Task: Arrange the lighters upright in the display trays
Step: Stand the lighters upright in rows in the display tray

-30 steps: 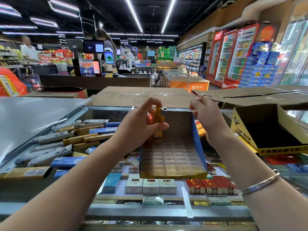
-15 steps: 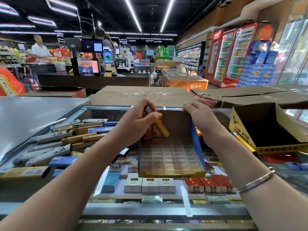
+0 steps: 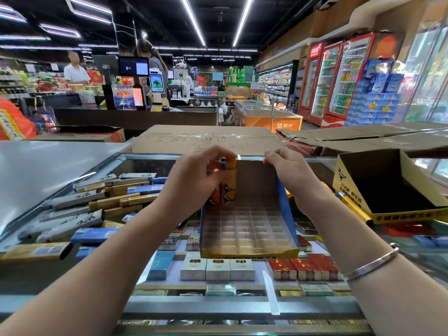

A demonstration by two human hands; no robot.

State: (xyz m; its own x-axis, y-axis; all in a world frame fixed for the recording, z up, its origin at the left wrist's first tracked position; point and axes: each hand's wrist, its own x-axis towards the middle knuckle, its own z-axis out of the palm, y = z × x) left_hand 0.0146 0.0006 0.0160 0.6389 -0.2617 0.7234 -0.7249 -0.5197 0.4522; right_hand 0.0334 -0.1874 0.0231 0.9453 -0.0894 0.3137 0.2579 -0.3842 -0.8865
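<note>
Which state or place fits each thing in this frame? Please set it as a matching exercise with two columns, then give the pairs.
Things:
1. left hand
2. right hand
3. yellow box
4. display tray

States or places:
A. stands open at the right, dark inside
B. grips the tray's back wall at its top edge
C. most of its clear compartments unfilled
D. holds upright lighters at the tray's back left corner

Pairs: 1-D, 2-B, 3-A, 4-C
</note>
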